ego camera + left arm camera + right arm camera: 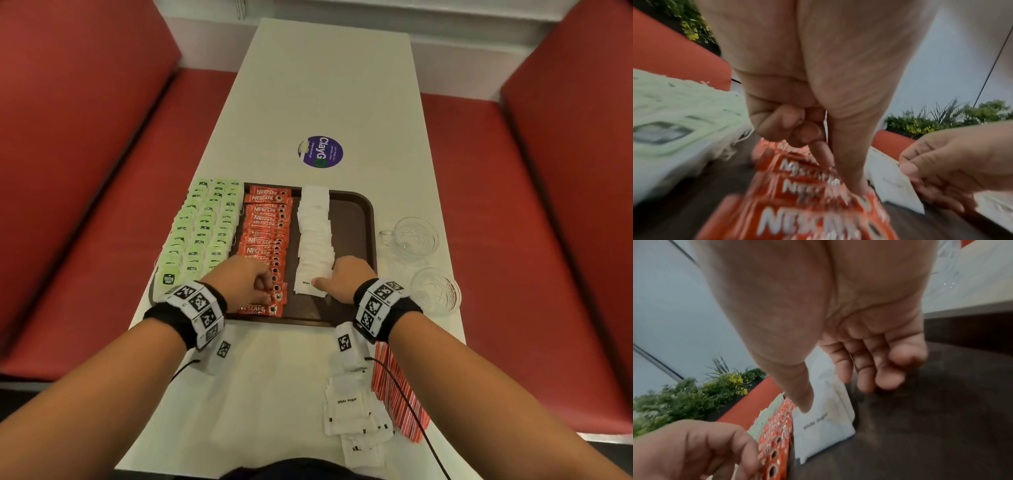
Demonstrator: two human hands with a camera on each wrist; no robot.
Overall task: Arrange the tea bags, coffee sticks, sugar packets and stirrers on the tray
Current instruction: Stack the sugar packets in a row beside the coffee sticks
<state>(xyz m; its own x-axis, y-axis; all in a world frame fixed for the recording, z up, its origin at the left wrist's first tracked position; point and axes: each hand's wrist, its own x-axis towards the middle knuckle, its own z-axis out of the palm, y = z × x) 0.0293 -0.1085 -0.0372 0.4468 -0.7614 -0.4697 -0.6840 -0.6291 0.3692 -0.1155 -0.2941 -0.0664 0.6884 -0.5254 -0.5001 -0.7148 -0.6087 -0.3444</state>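
Observation:
A brown tray [363,219] holds three rows: green tea bags [202,226] on the left, red coffee sticks [265,226] in the middle and white sugar packets [315,226] to their right. My left hand [269,289] is over the near end of the coffee sticks [807,211], fingers curled and thumb tip pressing on a stick. A thin white packet edge [825,125] shows between its fingers and thumb. My right hand [329,279] rests on the nearest sugar packet [824,426], thumb pressing its top, fingers loosely bent beside it.
Loose sugar packets [352,411] and red-striped stirrers [400,394] lie on the white table near its front right. Two glass cups [414,240] [436,291] stand right of the tray. A purple sticker [320,151] lies beyond it. Red benches flank the table.

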